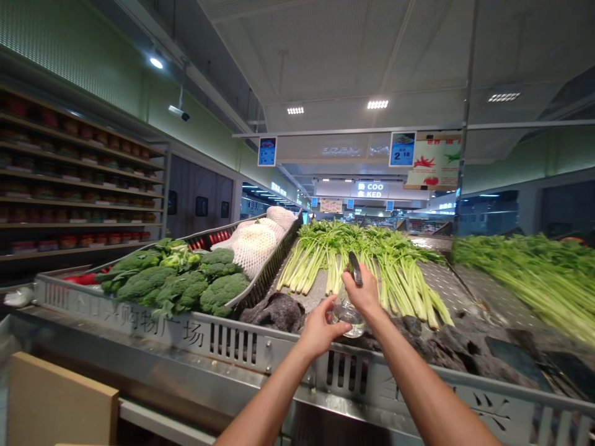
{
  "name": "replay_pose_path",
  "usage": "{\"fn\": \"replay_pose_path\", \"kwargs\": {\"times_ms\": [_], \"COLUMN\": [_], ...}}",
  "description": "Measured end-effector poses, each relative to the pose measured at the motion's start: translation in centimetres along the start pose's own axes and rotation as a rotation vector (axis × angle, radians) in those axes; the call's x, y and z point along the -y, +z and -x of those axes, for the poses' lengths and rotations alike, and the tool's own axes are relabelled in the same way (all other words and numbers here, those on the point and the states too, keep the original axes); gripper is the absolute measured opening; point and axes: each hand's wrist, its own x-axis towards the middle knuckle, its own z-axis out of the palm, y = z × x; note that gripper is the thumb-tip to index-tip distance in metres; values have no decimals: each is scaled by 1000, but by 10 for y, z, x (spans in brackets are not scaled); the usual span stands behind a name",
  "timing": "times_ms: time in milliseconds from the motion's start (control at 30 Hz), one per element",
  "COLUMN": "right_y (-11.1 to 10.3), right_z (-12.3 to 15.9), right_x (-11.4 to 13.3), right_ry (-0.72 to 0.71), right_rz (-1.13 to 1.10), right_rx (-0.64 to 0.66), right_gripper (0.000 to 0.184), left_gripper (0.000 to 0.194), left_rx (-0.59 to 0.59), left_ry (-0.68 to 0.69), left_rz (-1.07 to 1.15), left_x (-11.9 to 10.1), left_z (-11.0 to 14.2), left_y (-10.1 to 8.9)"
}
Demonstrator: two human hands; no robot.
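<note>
Both hands are around a clear spray bottle (354, 327) with a black spray head, held above the front edge of the display. My right hand (365, 296) is wrapped about its upper part, and the black nozzle (354, 268) sticks up above the fingers. The left side of the clear body is gripped by my left hand (321, 326), thumb along the front. Just beyond the bottle lie bunches of celery (353, 238), stalk ends towards me, on a sloping metal surface (309, 300). The trigger is hidden by my right hand.
Broccoli (179, 282) and items in white foam netting (258, 244) fill a crate to the left. A grey slatted barrier (232, 344) and dark rumpled cloth (279, 311) run along the front. A mirror (520, 198) stands at right; price signs (402, 150) hang overhead.
</note>
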Motion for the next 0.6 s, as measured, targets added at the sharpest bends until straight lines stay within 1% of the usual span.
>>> {"fn": "replay_pose_path", "kwargs": {"times_ms": [100, 200, 367, 500, 600], "right_y": [6, 13, 21, 27, 34], "right_z": [3, 4, 2, -8, -25], "right_x": [1, 3, 8, 10, 6], "right_ry": [-15, 0, 34, 37, 25], "right_rz": [21, 34, -29, -41, -22], "right_rx": [49, 103, 144, 104, 64], "right_gripper": [21, 22, 22, 21, 22], "left_gripper": [72, 71, 71, 75, 79], "left_rx": [-21, -44, -71, -67, -89], "left_ry": [-14, -31, -75, -60, -36], "left_rz": [-35, -59, -56, -54, -95], "left_x": [3, 5, 5, 5, 6], "left_z": [6, 13, 15, 1, -24], "left_y": [-4, -9, -17, -20, -20]}}
